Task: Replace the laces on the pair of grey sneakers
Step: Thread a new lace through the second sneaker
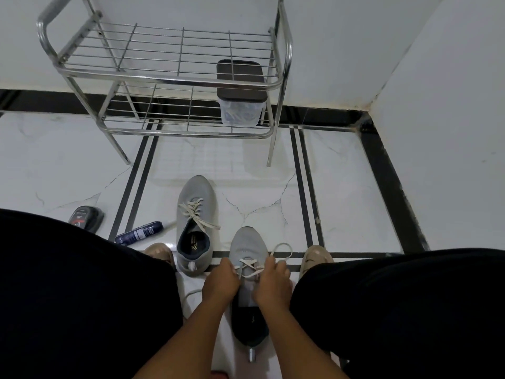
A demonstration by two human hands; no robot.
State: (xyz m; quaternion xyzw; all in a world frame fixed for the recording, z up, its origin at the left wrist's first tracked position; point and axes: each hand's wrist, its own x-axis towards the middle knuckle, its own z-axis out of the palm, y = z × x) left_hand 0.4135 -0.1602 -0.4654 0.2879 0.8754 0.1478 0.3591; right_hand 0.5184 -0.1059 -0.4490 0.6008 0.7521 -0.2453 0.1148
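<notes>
White marble-look floor (341, 192) with black stripes is seen from the head view, with a steel wire rack (169, 77) against the wall; a clear container (241, 105) with a dark lid is kept on its lower shelf. One grey sneaker (195, 222) is laid laced on the floor. The second grey sneaker (247, 269) is set between the knees, where the cream lace (252, 266) is pinched by the left hand (220, 283) and the right hand (273, 285). A blue bottle (139, 232) and a dark sponge case (86, 217) are left nearby; their labels cannot be read.
</notes>
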